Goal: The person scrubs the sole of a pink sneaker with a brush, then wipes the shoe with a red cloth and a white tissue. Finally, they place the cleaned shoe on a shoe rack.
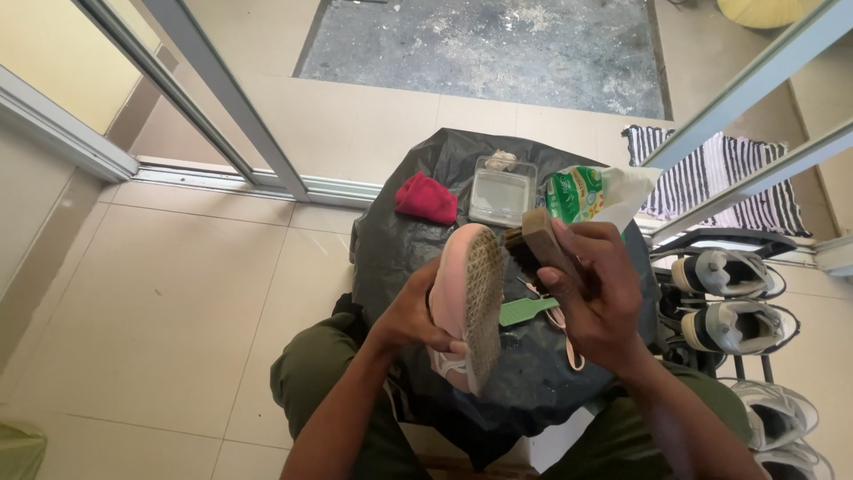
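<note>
My left hand (410, 313) grips a pink shoe (462, 302) from its upper side, turned on edge so the dirty pale sole (485, 302) faces right. My right hand (597, 293) holds a wooden brush (536, 242), its dark bristles against the top part of the sole. Both are held above a round table covered in black plastic (391, 249). A green tool (526, 310) and pink laces (569, 342) lie on the plastic under my hands.
On the plastic farther back lie a red cloth (425, 197), a clear plastic box (502, 191) and a green and white packet (582, 194). A shoe rack with grey-white sneakers (729, 302) stands to the right. A striped mat (711, 178) and sliding door frame (222, 169) lie beyond.
</note>
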